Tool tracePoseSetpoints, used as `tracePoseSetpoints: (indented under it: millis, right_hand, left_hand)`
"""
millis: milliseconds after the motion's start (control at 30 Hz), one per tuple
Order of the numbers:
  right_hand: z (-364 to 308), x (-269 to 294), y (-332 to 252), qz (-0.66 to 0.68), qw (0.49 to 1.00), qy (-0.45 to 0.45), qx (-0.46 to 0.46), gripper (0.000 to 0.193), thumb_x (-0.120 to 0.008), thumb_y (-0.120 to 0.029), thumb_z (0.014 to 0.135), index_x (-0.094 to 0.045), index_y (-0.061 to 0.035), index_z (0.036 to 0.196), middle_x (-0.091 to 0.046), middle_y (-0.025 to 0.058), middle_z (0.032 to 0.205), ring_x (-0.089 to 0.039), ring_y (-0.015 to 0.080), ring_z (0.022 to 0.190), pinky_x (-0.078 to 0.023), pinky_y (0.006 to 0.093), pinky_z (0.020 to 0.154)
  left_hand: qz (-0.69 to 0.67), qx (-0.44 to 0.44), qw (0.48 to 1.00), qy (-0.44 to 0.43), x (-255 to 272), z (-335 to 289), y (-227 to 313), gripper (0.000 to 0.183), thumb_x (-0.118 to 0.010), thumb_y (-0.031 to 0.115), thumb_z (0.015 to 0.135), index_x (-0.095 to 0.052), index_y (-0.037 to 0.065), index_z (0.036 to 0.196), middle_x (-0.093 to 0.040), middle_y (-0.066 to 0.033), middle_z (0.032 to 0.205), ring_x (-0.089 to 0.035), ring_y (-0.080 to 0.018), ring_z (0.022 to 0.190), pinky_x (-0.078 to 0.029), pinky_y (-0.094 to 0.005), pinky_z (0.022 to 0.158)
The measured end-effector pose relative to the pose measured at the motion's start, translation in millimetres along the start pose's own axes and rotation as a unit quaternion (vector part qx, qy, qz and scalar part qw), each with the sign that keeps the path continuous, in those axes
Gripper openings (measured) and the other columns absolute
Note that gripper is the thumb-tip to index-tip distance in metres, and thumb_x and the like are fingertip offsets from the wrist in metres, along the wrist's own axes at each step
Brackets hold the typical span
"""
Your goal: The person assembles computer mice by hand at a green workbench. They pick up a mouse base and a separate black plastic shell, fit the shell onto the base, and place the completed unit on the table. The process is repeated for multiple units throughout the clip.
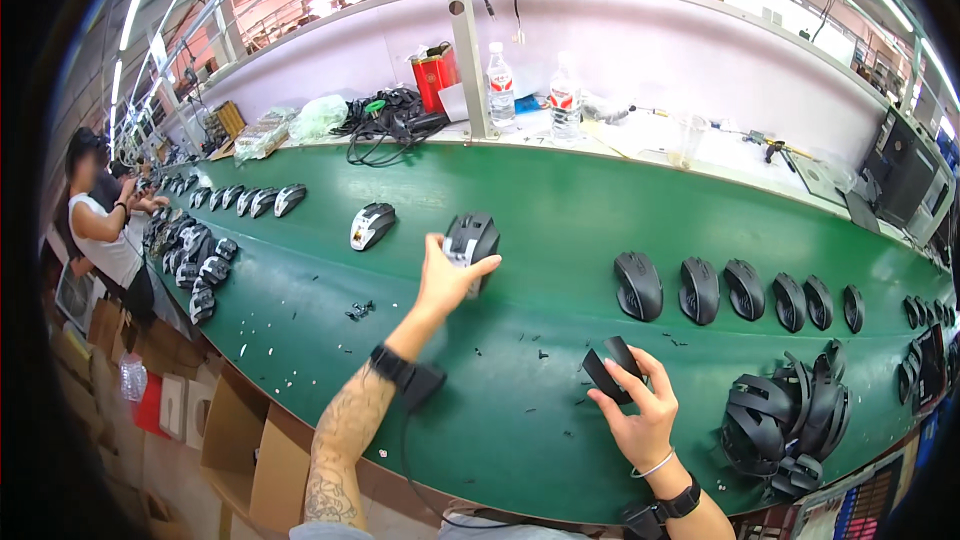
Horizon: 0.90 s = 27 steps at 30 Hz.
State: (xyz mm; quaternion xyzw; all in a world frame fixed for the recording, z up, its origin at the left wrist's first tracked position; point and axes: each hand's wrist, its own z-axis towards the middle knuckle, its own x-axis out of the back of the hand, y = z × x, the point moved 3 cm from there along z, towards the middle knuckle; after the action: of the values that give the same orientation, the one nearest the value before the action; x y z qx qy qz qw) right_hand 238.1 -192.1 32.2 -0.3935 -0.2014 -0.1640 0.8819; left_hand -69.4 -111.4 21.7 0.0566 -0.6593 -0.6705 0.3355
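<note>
My left hand (447, 283) grips a black and grey computer mouse (474, 237) by its sides, over the middle of the green table. In my right hand (640, 407) is a black plastic mouse cover (610, 370), pinched between thumb and fingers; part of it is hidden behind the fingers. Left of my left hand sits a silver-and-black mouse (372, 226). A pile of black mouse covers (785, 410) lies right of my right hand. Beyond that hand stands a row of black mice, the nearest one (638, 286) at its left end.
The green table (520, 460) carries small scattered black pieces (360, 311). More silver-and-black mice (290, 200) line the far left, beside a heap of mouse parts (195, 260). A person (100, 210) works there. Bottles (565, 105) and cables (395, 115) occupy the back shelf.
</note>
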Motion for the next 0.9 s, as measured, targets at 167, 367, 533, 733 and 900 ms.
tracePoseSetpoints:
  millis: [167, 367, 533, 733, 900]
  right_hand:
    - [-3.4, -4.1, 2.0, 0.006, 1.000, -0.013, 0.009, 0.040, -0.080, -0.009, 0.065, -0.068, -0.0058, 0.103, -0.058, 0.0170, 0.116, -0.060, 0.0316, 0.101, -0.051, 0.0363, 0.083]
    - [1.5, -2.8, -2.4, 0.018, 1.000, -0.005, -0.012, 0.051, -0.083, -0.008, 0.062, -0.066, -0.0058, 0.110, -0.058, 0.0169, 0.118, -0.060, 0.0305, 0.101, -0.051, 0.0374, 0.083]
    - [-1.2, -10.0, -9.6, 0.086, 0.996, -0.023, -0.020, 0.065, -0.085, -0.013, 0.061, -0.059, -0.0015, 0.119, -0.058, 0.0166, 0.118, -0.059, 0.0313, 0.100, -0.050, 0.0374, 0.083]
    - [-4.9, -16.0, -14.4, 0.053, 0.997, -0.059, 0.001, 0.067, -0.085, -0.023, 0.060, -0.059, 0.0016, 0.116, -0.062, 0.0161, 0.112, -0.060, 0.0315, 0.101, -0.050, 0.0370, 0.085]
    - [-2.8, -17.9, -14.8, 0.048, 0.996, -0.071, -0.015, 0.065, -0.085, -0.020, 0.059, -0.061, -0.0014, 0.116, -0.059, 0.0155, 0.117, -0.059, 0.0314, 0.104, -0.051, 0.0374, 0.086]
  left_hand:
    - [-0.494, 0.252, 0.804, -0.215, -10.7, -85.1, 9.1, 0.039, -0.041, 0.039, 0.097, -0.052, 0.010, 0.120, -0.063, -0.0025, 0.107, -0.060, -0.0169, 0.096, -0.049, -0.0340, 0.083]
    - [-0.481, 0.254, 0.809, -0.224, -24.8, -122.2, 27.1, 0.036, -0.049, 0.033, 0.095, -0.050, 0.007, 0.121, -0.060, -0.0070, 0.111, -0.059, -0.0184, 0.102, -0.052, -0.0411, 0.083]
    - [-0.411, 0.229, 0.863, -0.182, -32.2, -134.7, 20.1, 0.038, -0.056, 0.023, 0.092, -0.037, 0.009, 0.122, -0.053, -0.0066, 0.113, -0.057, -0.0191, 0.104, -0.051, -0.0381, 0.083]
    - [-0.483, 0.202, 0.824, -0.219, -52.4, -156.5, 16.8, 0.038, -0.047, 0.027, 0.097, -0.031, 0.012, 0.128, -0.047, -0.0078, 0.121, -0.052, -0.0181, 0.111, -0.047, -0.0362, 0.092]
    - [-0.465, 0.164, 0.835, -0.245, -60.1, -176.0, 19.0, 0.043, -0.043, 0.027, 0.098, -0.025, 0.009, 0.133, -0.046, -0.0098, 0.122, -0.050, -0.0184, 0.114, -0.044, -0.0354, 0.095]
